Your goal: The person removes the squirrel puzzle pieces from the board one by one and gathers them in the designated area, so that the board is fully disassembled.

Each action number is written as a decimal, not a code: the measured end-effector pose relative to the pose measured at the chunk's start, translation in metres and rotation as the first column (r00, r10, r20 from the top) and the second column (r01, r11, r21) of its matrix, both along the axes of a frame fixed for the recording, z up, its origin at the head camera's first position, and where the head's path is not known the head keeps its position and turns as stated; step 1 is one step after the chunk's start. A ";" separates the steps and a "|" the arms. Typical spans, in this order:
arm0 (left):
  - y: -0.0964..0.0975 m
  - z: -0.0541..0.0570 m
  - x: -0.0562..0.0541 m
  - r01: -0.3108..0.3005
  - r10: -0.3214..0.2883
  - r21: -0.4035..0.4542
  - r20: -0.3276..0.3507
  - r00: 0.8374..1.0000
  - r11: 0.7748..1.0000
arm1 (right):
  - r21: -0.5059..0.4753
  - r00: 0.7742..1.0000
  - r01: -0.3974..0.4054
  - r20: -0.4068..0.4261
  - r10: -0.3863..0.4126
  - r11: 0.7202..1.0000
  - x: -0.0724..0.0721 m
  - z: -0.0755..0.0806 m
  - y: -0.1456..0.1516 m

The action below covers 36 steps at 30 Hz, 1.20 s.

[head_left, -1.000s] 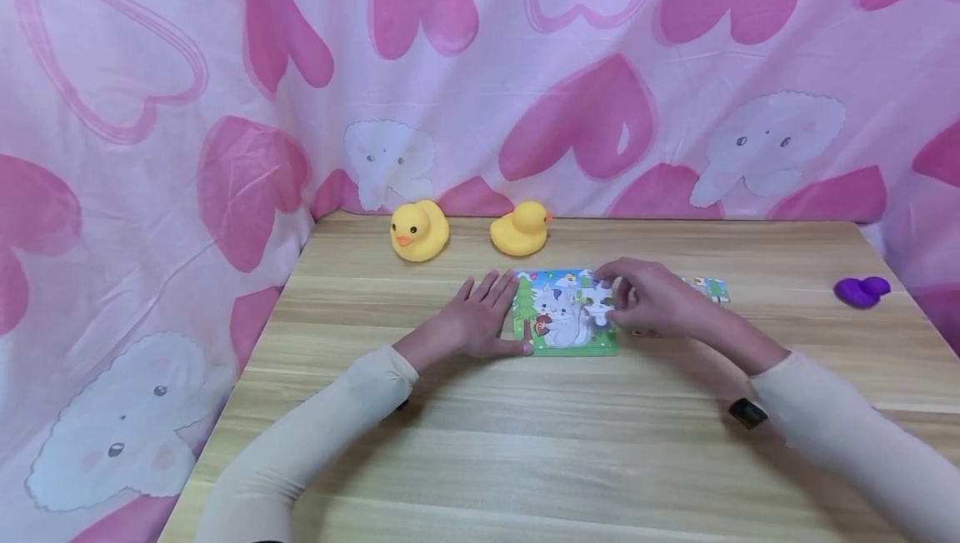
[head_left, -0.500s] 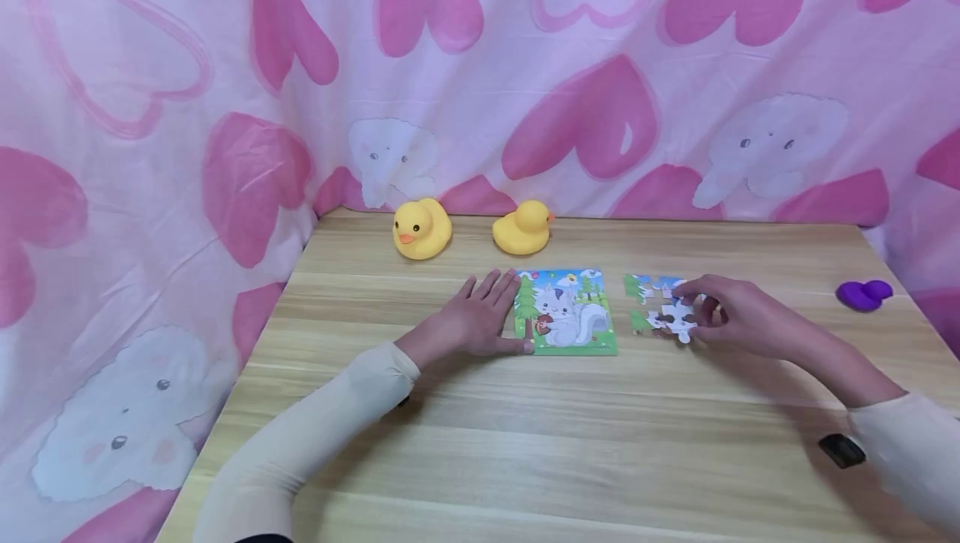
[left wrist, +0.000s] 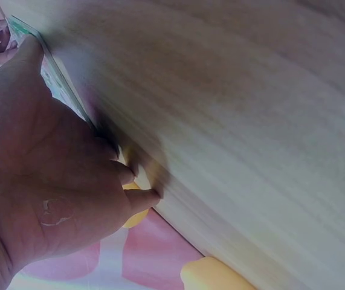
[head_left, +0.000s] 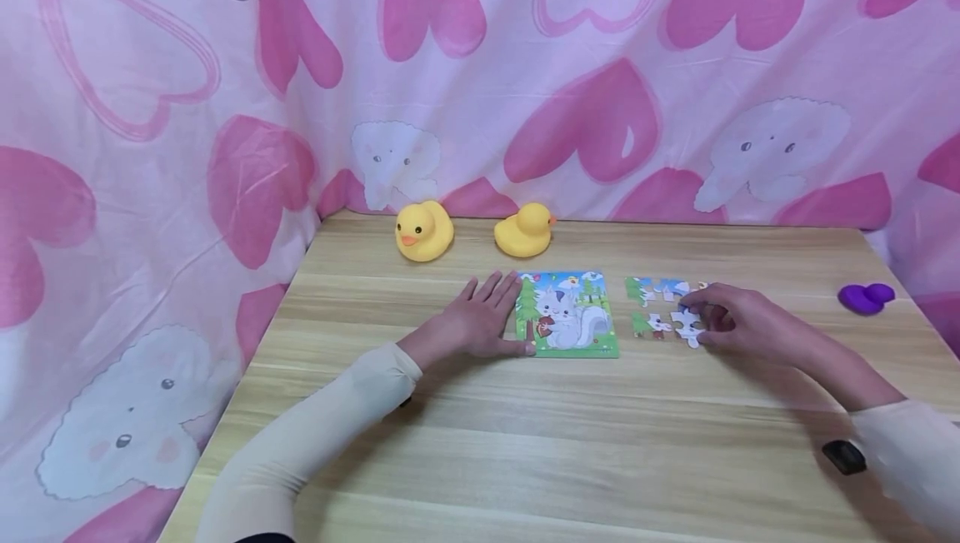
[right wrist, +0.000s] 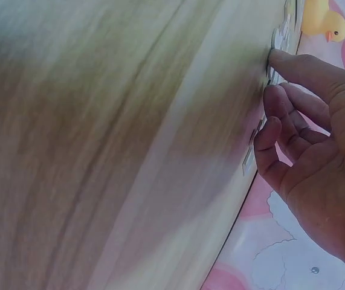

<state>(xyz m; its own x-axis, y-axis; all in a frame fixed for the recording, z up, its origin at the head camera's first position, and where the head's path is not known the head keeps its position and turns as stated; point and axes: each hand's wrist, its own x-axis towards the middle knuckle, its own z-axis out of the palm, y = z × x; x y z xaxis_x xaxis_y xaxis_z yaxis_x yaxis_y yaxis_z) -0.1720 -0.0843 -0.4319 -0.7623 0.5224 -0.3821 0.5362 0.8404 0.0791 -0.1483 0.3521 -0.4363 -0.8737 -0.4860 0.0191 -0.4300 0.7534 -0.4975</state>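
While the left hand [head_left: 474,322], its fingers straight, touches the left edge of the squirrel board [head_left: 573,322], the right hand [head_left: 753,331] pinches a puzzle piece [head_left: 686,329], which is to the right of this board. Other pieces [head_left: 658,327] lie just beside on the bench [head_left: 525,443].

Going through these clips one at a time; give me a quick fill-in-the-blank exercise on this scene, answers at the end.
1. In the head view, the left hand touches the picture board along its ____ side.
2. The right hand pinches a puzzle ____ between thumb and finger.
3. Both ducks behind the board are ____ in colour.
4. The toy at far right is ____ in colour.

Missing words: left; piece; yellow; purple.
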 end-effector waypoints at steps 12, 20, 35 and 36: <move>0.001 0.003 -0.001 -0.007 0.007 -0.014 0.009 1.000 1.000 | -0.017 0.995 -0.021 -0.093 0.019 1.000 0.000 0.007 -0.016; 0.002 0.000 -0.001 -0.009 0.010 -0.007 0.030 1.000 1.000 | 0.048 0.994 -0.053 -0.089 0.057 0.997 0.006 0.005 -0.055; 0.001 -0.005 0.000 -0.004 0.004 -0.018 0.001 1.000 1.000 | -0.020 0.999 -0.026 0.039 0.026 0.999 0.002 -0.001 -0.110; 0.001 -0.005 0.000 -0.004 0.004 -0.021 0.000 1.000 1.000 | -0.027 0.998 -0.026 0.049 0.027 0.999 0.001 -0.002 -0.112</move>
<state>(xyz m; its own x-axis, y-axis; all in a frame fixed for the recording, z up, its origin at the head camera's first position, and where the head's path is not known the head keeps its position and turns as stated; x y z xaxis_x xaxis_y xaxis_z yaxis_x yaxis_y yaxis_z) -0.1722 -0.0833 -0.4368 -0.7643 0.5113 -0.3931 0.5328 0.8440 0.0619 -0.1470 0.2402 -0.4378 -0.8606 -0.5092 -0.0108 -0.4243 0.7285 -0.5378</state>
